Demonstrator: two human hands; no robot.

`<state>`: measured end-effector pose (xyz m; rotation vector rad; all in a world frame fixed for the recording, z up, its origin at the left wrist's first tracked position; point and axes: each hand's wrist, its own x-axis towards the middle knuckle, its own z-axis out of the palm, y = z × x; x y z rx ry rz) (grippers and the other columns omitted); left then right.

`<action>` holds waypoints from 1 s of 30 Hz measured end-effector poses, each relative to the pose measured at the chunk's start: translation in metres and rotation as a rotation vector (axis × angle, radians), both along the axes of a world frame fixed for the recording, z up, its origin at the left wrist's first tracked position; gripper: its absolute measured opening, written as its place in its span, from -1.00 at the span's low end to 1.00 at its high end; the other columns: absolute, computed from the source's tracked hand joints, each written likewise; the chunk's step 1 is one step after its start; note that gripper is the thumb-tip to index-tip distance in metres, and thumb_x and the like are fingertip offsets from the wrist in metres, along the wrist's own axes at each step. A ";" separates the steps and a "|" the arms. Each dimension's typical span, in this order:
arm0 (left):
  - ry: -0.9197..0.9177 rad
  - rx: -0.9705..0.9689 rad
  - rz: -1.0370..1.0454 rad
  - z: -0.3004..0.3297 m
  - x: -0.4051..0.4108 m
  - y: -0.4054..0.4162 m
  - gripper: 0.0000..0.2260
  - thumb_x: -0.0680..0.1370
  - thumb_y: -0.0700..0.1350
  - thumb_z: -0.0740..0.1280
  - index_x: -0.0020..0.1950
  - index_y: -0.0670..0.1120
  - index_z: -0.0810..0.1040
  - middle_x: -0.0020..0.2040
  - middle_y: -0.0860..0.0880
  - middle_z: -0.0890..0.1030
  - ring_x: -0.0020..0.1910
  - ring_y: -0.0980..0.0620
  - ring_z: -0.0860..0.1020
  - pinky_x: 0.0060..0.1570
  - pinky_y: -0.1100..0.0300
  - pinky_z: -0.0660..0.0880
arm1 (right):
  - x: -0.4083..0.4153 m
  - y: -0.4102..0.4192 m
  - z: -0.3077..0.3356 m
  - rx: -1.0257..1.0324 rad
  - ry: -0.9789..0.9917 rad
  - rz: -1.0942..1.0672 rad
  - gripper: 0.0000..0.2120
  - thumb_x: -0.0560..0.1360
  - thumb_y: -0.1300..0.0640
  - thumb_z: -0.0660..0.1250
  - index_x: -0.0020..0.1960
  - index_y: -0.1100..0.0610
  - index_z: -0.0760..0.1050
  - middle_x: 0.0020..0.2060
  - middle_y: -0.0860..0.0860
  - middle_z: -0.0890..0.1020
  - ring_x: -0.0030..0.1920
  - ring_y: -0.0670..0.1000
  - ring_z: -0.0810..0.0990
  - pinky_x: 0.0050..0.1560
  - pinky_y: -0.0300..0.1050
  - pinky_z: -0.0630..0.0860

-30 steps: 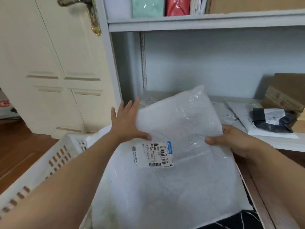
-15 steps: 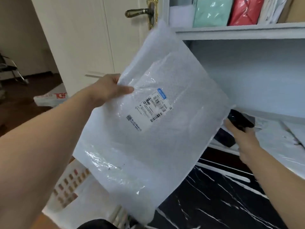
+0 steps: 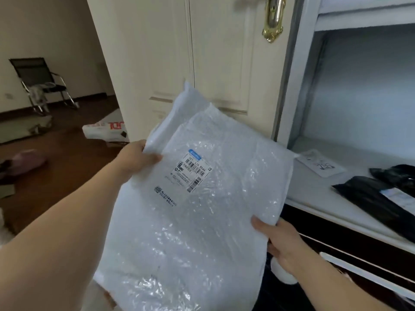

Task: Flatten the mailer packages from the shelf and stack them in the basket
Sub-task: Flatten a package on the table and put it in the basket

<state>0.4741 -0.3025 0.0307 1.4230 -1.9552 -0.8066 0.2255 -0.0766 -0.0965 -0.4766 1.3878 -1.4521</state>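
Observation:
A large white bubble mailer (image 3: 202,221) with a barcode label hangs in the air in front of me, tilted. My left hand (image 3: 137,159) pinches its upper left edge, thumb on the front. My right hand (image 3: 278,245) holds its lower right edge, thumb on top and fingers underneath. On the white shelf (image 3: 314,194) to the right lie black mailers (image 3: 370,198) and a small white one (image 3: 321,164). The basket is hidden behind the white mailer.
A cream door (image 3: 202,63) with a brass handle stands behind the mailer. A dark cabinet front (image 3: 359,254) sits below the shelf. Further left are a wooden floor, a chair (image 3: 40,84) and a white bag (image 3: 105,131) on the floor.
My right hand has left the black mailer on the shelf and taken the white mailer's lower right edge. The mailer has come down and my view has swung left.

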 end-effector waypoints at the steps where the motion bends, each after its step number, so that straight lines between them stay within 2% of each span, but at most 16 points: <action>1: -0.122 -0.045 0.057 -0.014 0.001 -0.016 -0.66 0.48 -0.12 0.45 0.22 -0.17 0.53 0.04 -0.16 0.60 -0.04 -0.16 0.56 -0.05 0.02 0.51 | 0.010 -0.014 -0.013 0.019 -0.016 -0.037 -0.72 0.39 0.22 0.48 0.09 0.18 0.57 -0.06 0.11 0.70 -0.06 0.12 0.68 -0.20 -0.11 0.61; 3: -0.405 -0.122 0.157 -0.042 0.002 -0.041 -0.58 0.46 -0.04 0.45 0.27 -0.13 0.46 0.08 -0.14 0.58 0.02 -0.16 0.54 -0.02 0.01 0.50 | 0.027 -0.040 -0.039 0.115 -0.031 -0.118 -0.78 0.43 0.25 0.47 0.06 0.19 0.57 -0.09 0.14 0.69 -0.08 0.17 0.66 -0.15 -0.04 0.60; 5: -0.603 -0.146 0.183 -0.075 0.002 -0.056 -0.49 0.47 0.00 0.44 0.36 -0.05 0.36 0.15 -0.10 0.56 0.10 -0.14 0.53 0.06 0.01 0.49 | 0.036 -0.059 -0.073 0.250 0.103 -0.165 -0.74 0.44 0.19 0.48 0.10 0.19 0.57 -0.11 0.12 0.67 -0.07 0.18 0.64 0.00 0.07 0.58; 7: -0.643 -0.083 0.107 -0.116 -0.005 -0.064 -0.32 0.49 0.02 0.42 0.51 0.00 0.16 0.33 -0.09 0.47 0.25 -0.13 0.47 0.16 0.00 0.46 | 0.040 -0.072 -0.100 0.407 0.325 -0.117 -0.53 0.41 0.04 0.47 0.27 0.15 0.49 -0.06 0.07 0.66 0.00 0.16 0.62 0.10 0.09 0.55; 8: -0.654 -0.037 0.054 -0.140 -0.011 -0.063 -0.28 0.51 0.05 0.39 0.55 0.00 0.08 0.41 -0.08 0.40 0.32 -0.11 0.43 0.21 0.00 0.45 | 0.040 -0.076 -0.109 0.509 0.435 -0.040 -0.44 0.43 -0.02 0.43 0.36 0.15 0.40 0.00 0.07 0.65 0.05 0.15 0.61 0.13 0.02 0.54; 11: -0.774 0.071 -0.107 -0.218 -0.027 -0.044 -0.35 0.56 0.18 0.23 0.56 0.06 0.04 0.52 -0.04 0.23 0.46 -0.06 0.27 0.36 -0.02 0.29 | 0.040 -0.084 -0.112 0.653 0.733 0.101 -0.46 0.53 -0.01 0.31 0.37 0.25 0.25 0.14 0.10 0.59 0.15 0.11 0.57 0.07 -0.16 0.49; 12: -0.819 0.093 -0.150 -0.240 -0.031 -0.033 -0.38 0.57 0.22 0.15 0.56 0.10 0.01 0.55 -0.03 0.14 0.50 -0.07 0.17 0.41 -0.06 0.18 | 0.041 -0.088 -0.113 0.647 0.802 0.135 -0.43 0.54 0.03 0.30 0.39 0.28 0.17 0.15 0.10 0.58 0.17 0.11 0.56 0.08 -0.15 0.49; 14: -0.853 0.106 -0.159 -0.275 -0.033 -0.019 -0.39 0.56 0.31 -0.02 0.55 0.17 -0.12 0.58 0.00 -0.11 0.55 -0.08 -0.10 0.45 -0.18 -0.10 | 0.049 -0.096 -0.117 0.661 0.991 0.206 -0.22 0.57 0.10 0.28 0.50 0.35 -0.19 0.12 0.08 0.59 0.12 0.08 0.59 0.05 -0.13 0.51; 15: -0.860 0.105 -0.148 -0.283 -0.033 -0.016 -0.39 0.56 0.34 -0.07 0.55 0.20 -0.18 0.58 0.01 -0.22 0.55 -0.08 -0.20 0.44 -0.21 -0.20 | 0.052 -0.098 -0.116 0.660 1.082 0.255 -0.14 0.58 0.15 0.24 0.49 0.32 -0.39 0.06 0.05 0.61 0.04 0.04 0.62 -0.03 -0.15 0.53; 17: -0.887 0.091 -0.155 -0.289 -0.030 -0.014 -0.38 0.53 0.39 -0.14 0.53 0.23 -0.24 0.55 0.02 -0.32 0.53 -0.07 -0.30 0.42 -0.23 -0.29 | 0.054 -0.102 -0.117 0.613 1.204 0.336 -0.13 0.59 0.23 0.16 0.45 0.18 -0.56 -0.07 0.02 0.60 -0.14 -0.02 0.59 -0.18 -0.20 0.52; 19: -0.892 0.071 -0.197 -0.290 -0.026 -0.012 -0.26 0.38 0.50 -0.32 0.51 0.25 -0.27 0.53 0.03 -0.36 0.52 -0.06 -0.33 0.40 -0.24 -0.32 | 0.058 -0.102 -0.115 0.578 1.228 0.421 -0.22 0.61 0.25 0.07 0.48 0.11 -0.51 -0.02 0.04 0.57 -0.10 -0.01 0.56 -0.13 -0.18 0.51; 21: -0.862 0.058 -0.258 -0.290 -0.019 -0.009 -0.02 0.10 0.53 -0.58 0.50 0.27 -0.28 0.53 0.03 -0.38 0.52 -0.03 -0.34 0.40 -0.22 -0.34 | 0.062 -0.102 -0.109 0.585 1.224 0.510 -0.30 0.63 0.22 0.04 0.52 0.18 -0.41 0.17 0.09 0.52 0.10 0.04 0.56 0.04 -0.14 0.49; 22: -0.856 0.040 -0.280 -0.291 -0.015 -0.008 0.03 0.03 0.51 -0.64 0.50 0.27 -0.28 0.53 0.02 -0.37 0.51 -0.02 -0.34 0.42 -0.20 -0.34 | 0.064 -0.101 -0.106 0.591 1.221 0.534 -0.31 0.64 0.21 0.06 0.53 0.22 -0.38 0.23 0.12 0.50 0.16 0.06 0.54 0.09 -0.13 0.49; 24: -0.852 0.014 -0.322 -0.289 -0.007 -0.002 -0.02 0.04 0.49 -0.67 0.46 0.28 -0.33 0.53 0.01 -0.36 0.49 0.03 -0.37 0.44 -0.17 -0.33 | 0.064 -0.099 -0.102 0.619 1.217 0.557 -0.27 0.62 0.23 0.11 0.53 0.23 -0.36 0.25 0.14 0.48 0.16 0.08 0.55 0.10 -0.12 0.53; 27: -0.892 -0.024 -0.317 -0.280 0.003 0.006 -0.20 0.17 0.47 -0.62 0.41 0.30 -0.40 0.51 0.03 -0.40 0.45 0.00 -0.41 0.43 -0.21 -0.35 | 0.052 -0.093 -0.102 0.603 1.144 0.484 -0.28 0.59 0.24 0.13 0.57 0.08 -0.25 0.16 0.10 0.52 0.02 0.05 0.57 0.00 -0.11 0.58; 30: -0.908 -0.026 -0.026 -0.260 0.014 -0.004 -0.36 0.48 0.42 -0.22 0.49 0.24 -0.33 0.53 -0.01 -0.35 0.51 -0.12 -0.31 0.40 -0.25 -0.30 | 0.035 -0.083 -0.099 0.495 0.948 0.266 -0.38 0.59 0.23 0.13 0.56 -0.06 -0.02 -0.02 0.02 0.48 -0.16 0.00 0.51 -0.08 -0.10 0.53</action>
